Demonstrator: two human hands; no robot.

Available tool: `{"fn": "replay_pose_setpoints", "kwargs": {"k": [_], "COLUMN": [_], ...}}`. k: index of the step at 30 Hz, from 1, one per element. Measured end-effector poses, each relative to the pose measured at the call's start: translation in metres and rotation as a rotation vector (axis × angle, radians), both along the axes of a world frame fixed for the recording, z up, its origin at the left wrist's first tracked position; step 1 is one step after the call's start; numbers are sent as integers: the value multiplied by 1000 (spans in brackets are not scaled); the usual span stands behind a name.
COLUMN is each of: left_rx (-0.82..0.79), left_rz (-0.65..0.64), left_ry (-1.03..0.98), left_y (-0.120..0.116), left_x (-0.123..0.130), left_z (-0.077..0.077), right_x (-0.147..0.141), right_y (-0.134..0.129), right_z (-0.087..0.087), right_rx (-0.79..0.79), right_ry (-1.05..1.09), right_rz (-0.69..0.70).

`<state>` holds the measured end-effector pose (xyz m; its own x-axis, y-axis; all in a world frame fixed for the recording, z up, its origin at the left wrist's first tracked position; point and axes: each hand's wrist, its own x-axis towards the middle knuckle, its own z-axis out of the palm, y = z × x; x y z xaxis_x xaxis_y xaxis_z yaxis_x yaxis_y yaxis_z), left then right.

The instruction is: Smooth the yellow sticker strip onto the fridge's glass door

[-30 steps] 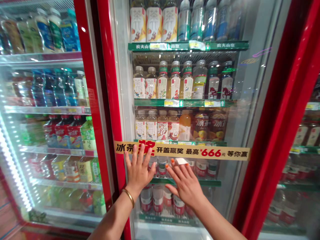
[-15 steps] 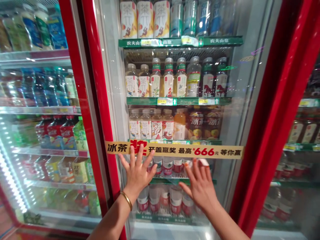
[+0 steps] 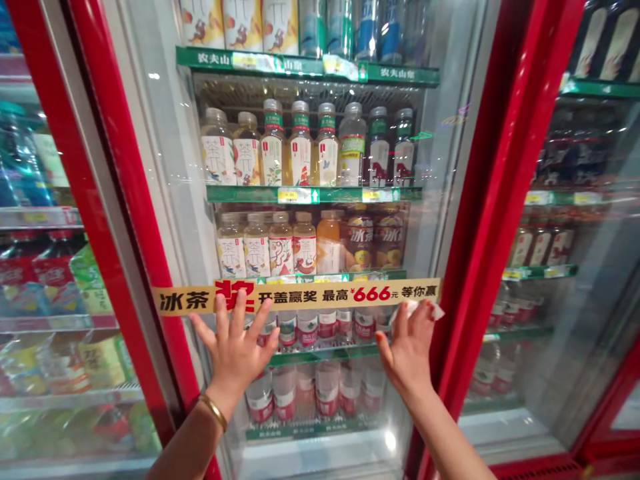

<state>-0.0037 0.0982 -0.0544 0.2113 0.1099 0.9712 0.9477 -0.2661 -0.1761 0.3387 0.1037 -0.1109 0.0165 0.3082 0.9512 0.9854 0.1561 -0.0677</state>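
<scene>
L hand (image 3: 234, 350) at strip's (image 3: 300, 297) L part, fingers spread; R hand (image 3: 413, 343) at strip's R end, fingers bunched on white tissue (image 3: 417, 311).

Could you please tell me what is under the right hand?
At the fingertips of the right hand, white tissue or cloth peeks out; the part beneath the fingers is covered.

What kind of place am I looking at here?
Probably a shop's cold drinks section: red-framed glass doors, drink bottles in rows, and yellow price tags along the green shelf edges.
</scene>
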Motion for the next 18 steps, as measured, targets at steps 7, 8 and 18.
{"fn": "replay_pose_setpoints", "kwargs": {"k": [7,8,18], "left_rx": [-4,-2,-52], "left_rz": [4,2,-21], "left_ry": [14,17,-16], "left_y": [-1,-1,0], "left_x": [-1,-1,-4], "left_z": [1,2,-2], "right_x": [-31,-29,-23], "right_y": [-6,-7,-7], "right_z": [-30,-39,2], "right_rx": [-35,-27,-54], "right_ry": [-330,-390,-121], "right_rz": [139,149,72]}}
